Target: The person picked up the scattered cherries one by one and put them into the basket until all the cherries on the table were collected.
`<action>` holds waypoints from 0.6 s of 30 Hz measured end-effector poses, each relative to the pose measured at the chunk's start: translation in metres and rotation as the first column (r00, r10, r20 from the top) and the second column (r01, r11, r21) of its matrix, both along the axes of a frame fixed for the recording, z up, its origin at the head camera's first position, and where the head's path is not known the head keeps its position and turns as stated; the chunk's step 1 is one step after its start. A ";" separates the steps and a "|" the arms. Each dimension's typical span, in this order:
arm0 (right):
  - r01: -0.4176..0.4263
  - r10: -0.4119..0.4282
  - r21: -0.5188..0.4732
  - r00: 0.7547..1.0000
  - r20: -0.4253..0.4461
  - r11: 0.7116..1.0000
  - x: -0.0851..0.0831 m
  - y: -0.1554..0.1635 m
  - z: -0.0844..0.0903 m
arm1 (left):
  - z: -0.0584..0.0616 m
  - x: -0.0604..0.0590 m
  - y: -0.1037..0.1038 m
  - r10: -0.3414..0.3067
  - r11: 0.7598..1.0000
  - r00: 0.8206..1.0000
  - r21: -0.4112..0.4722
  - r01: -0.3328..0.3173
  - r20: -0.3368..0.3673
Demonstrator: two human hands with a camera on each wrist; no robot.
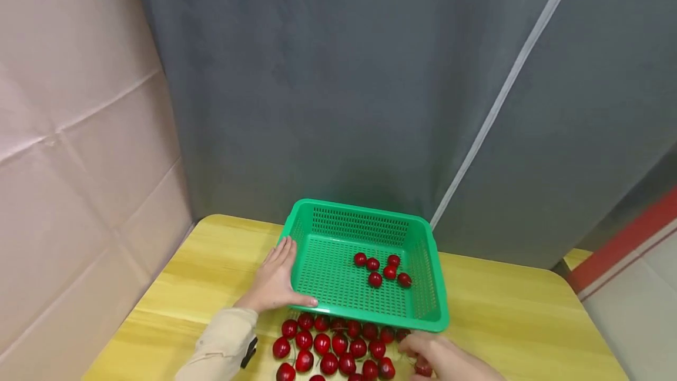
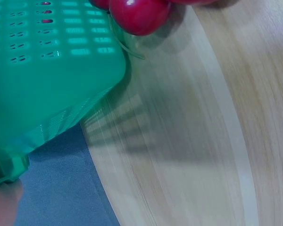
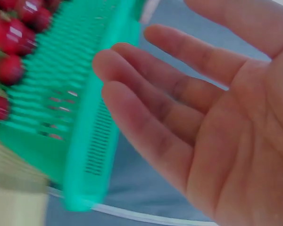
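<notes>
A green plastic basket (image 1: 370, 313) with slotted walls holds several dark red cherries (image 1: 375, 279) on its floor. My left hand (image 1: 275, 281) rests on the basket's near left corner, fingers straight along the left rim and thumb spread over the front rim. In the left wrist view, a fingertip (image 2: 4, 202) touches the rim. Many loose cherries (image 1: 339, 343) lie on the table along the basket's near side. At their right end is my right hand (image 1: 444, 360), close to a cherry (image 1: 423, 368). The right wrist view shows its palm and relaxed fingers (image 3: 141, 127) with nothing held.
The yellow wood-grain table (image 1: 492, 310) extends to both sides of the basket. A dark grey curtain (image 1: 317, 75) hangs right behind it. Pale padded panels (image 1: 79, 134) stand at the left, and a red-edged white surface (image 1: 645, 287) lies at the right.
</notes>
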State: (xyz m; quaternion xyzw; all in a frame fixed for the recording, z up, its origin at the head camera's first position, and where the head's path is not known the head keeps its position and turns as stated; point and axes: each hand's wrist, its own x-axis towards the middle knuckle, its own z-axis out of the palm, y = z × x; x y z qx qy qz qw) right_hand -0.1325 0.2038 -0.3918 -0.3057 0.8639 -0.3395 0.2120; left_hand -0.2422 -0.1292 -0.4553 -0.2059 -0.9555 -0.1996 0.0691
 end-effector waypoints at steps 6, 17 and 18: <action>-0.004 0.006 0.023 0.999 -0.053 1.000 0.011 -0.007 -0.032 | 0.009 -0.006 -0.004 0.003 1.000 1.000 -0.018 -0.003 0.002; 0.115 -0.051 0.172 0.939 -0.340 0.978 0.028 -0.031 -0.075 | 0.012 -0.002 -0.002 -0.003 0.999 0.999 -0.033 0.004 0.040; 0.122 -0.049 0.186 0.933 -0.355 0.975 0.029 -0.031 -0.077 | 0.011 -0.002 -0.001 0.000 0.999 0.999 -0.034 0.002 0.050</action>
